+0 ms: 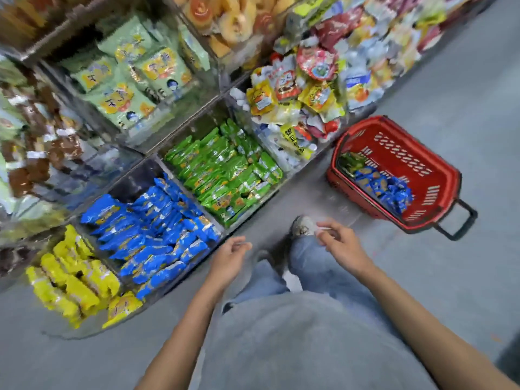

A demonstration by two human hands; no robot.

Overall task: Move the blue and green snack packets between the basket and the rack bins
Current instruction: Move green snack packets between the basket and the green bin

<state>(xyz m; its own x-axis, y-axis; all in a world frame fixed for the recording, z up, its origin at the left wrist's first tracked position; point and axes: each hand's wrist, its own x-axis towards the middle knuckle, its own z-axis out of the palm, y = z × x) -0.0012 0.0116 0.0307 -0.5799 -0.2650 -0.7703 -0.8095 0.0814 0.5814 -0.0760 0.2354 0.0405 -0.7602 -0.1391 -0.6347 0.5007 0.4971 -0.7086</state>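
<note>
Both hands are empty, fingers loosely curled: left hand point(230, 257), right hand point(340, 243). Blue packets point(152, 235) are heaped just left of the left hand, and green packets point(225, 175) ahead of it. More of both lie in the red basket point(408, 153) beyond the right hand. They are probably light, slick, crinkly foil, so grip across the middle.

Plain grey floor point(464, 94), evenly lit

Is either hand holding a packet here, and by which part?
Nothing is held: the left hand and the right hand are both empty, fingers loosely curled.
</note>
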